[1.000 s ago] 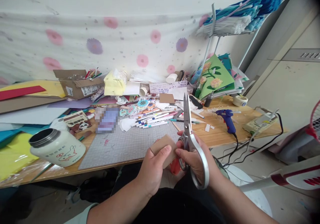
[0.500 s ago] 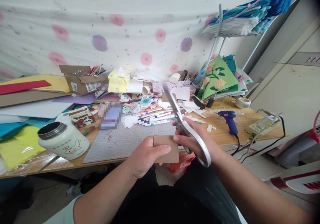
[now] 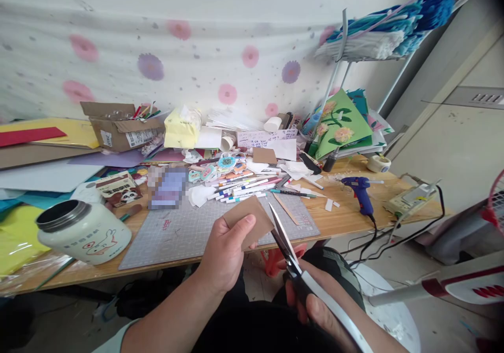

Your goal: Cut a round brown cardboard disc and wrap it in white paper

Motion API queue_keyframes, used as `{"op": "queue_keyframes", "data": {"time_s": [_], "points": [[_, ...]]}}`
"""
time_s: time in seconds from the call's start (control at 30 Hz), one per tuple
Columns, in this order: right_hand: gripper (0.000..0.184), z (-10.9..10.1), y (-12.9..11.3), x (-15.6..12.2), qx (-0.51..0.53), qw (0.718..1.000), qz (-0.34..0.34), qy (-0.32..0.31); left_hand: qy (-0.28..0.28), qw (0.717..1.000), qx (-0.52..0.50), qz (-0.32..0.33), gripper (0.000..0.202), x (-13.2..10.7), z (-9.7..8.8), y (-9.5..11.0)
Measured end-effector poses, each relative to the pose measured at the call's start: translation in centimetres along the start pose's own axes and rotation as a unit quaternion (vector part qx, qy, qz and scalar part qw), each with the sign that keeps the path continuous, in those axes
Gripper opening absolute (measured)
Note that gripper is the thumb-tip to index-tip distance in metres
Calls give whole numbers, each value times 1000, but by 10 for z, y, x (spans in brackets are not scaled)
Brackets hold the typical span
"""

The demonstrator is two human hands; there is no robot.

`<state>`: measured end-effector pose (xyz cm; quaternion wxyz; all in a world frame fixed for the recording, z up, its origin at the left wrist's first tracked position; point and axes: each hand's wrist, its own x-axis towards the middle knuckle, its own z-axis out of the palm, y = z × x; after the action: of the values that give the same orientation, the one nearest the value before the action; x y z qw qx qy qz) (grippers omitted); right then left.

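Note:
My left hand (image 3: 224, 250) pinches a small brown cardboard piece (image 3: 249, 220) between thumb and fingers, held above the near edge of the grey cutting mat (image 3: 185, 227). My right hand (image 3: 315, 306) grips large silver scissors (image 3: 291, 253) low at the bottom right. Their blades point up and left, with the tips right beside the cardboard's right edge. The scissor handles are partly cut off by the frame's bottom.
A wooden desk (image 3: 346, 211) carries a white jar (image 3: 84, 231), a row of markers (image 3: 244, 185), a blue glue gun (image 3: 360, 190), a cardboard box (image 3: 120, 127), coloured paper sheets (image 3: 23, 232) and a green flower card (image 3: 340, 119). Cables (image 3: 394, 237) hang off the right edge.
My right hand dropped the scissors down and toward me, blades now beside the cardboard's right edge. My left hand tilted the cardboard and raised it slightly.

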<state>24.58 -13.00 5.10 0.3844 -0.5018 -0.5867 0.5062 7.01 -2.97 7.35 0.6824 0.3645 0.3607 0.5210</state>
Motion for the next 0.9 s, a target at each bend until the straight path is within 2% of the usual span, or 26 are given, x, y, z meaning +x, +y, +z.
{"op": "queue_keyframes", "data": {"time_s": [0.13, 0.27, 0.47, 0.63, 0.9], "points": [[61, 3, -4, -6, -2, 999, 34, 13, -11, 999, 45, 24, 14, 1, -4, -5], [63, 6, 2, -4, -5, 999, 31, 26, -20, 997, 65, 31, 15, 0, -7, -7], [65, 7, 3, 4, -25, 999, 22, 4, -13, 998, 66, 21, 16, 2, -8, -9], [59, 9, 9, 12, -13, 999, -1, -37, -19, 999, 42, 3, 12, 4, -8, -10], [53, 17, 28, 19, -6, 999, 25, -43, -9, 999, -11, -31, 7, 8, -6, -9]]}}
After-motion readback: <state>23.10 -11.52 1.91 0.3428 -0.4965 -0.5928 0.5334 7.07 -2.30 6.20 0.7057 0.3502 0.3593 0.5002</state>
